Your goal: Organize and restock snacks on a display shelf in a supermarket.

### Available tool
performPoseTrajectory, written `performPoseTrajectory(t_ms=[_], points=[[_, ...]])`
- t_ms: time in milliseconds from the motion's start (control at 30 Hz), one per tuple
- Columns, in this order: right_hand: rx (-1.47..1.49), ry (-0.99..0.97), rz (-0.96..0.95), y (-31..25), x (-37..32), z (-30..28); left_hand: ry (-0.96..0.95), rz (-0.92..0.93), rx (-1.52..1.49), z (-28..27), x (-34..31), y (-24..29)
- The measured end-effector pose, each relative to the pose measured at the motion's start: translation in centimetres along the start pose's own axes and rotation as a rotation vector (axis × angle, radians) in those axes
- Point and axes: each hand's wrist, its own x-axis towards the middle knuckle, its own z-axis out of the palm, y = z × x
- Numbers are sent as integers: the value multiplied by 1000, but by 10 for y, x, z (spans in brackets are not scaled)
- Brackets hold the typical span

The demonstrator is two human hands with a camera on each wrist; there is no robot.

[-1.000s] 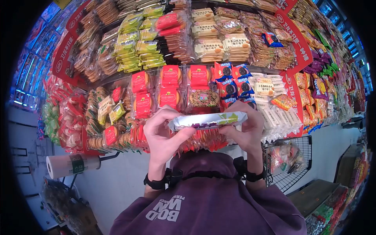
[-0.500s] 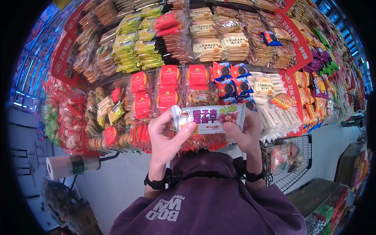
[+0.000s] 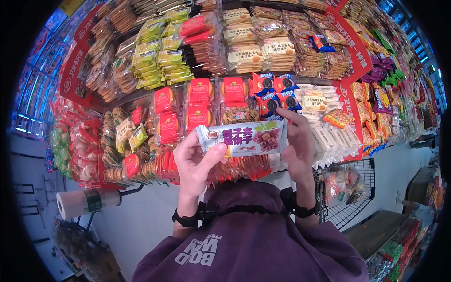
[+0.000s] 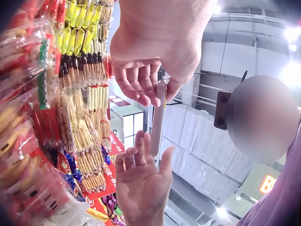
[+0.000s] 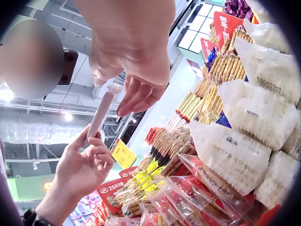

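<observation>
A white packet of biscuits with purple lettering and a picture of grapes faces up in front of the chest. My left hand pinches its left end, thumb on the front and fingers behind. At the other end is my right hand, thumb and fingers spread around the right edge without gripping. Edge-on in the left wrist view, the packet looks thin, and the right hand shows an opened palm below it. In the right wrist view the left hand holds the packet's lower end.
Shelves ahead hold red-labelled biscuits, yellow-green packs, blue cookie packs and white packs. A wire cart with bagged goods stands at the right. A plastic-bag roll sticks out at the left.
The packet has turned from edge-on to show its printed front, then shifted slightly left and tilted up at the right. My right hand has let go of its right end; the left keeps hold.
</observation>
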Motion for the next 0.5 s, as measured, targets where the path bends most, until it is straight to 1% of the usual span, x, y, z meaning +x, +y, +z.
performPoseTrajectory(t_ms=[67,167,267,467,500], points=[[-19,-75,-10,-6,2,2,5,11,5,-1,0,0],[-67,-40,92,-3,0,4,-8,2,3,-4,-1,1],[-119,-47,40,4,-3,3,-16,13,11,-5,-1,1],[-147,-62,-5,4,-5,4,-2,118,90,-4,1,-2],[-96,-51,4,4,-4,5,-30,132,96,-4,1,-2]])
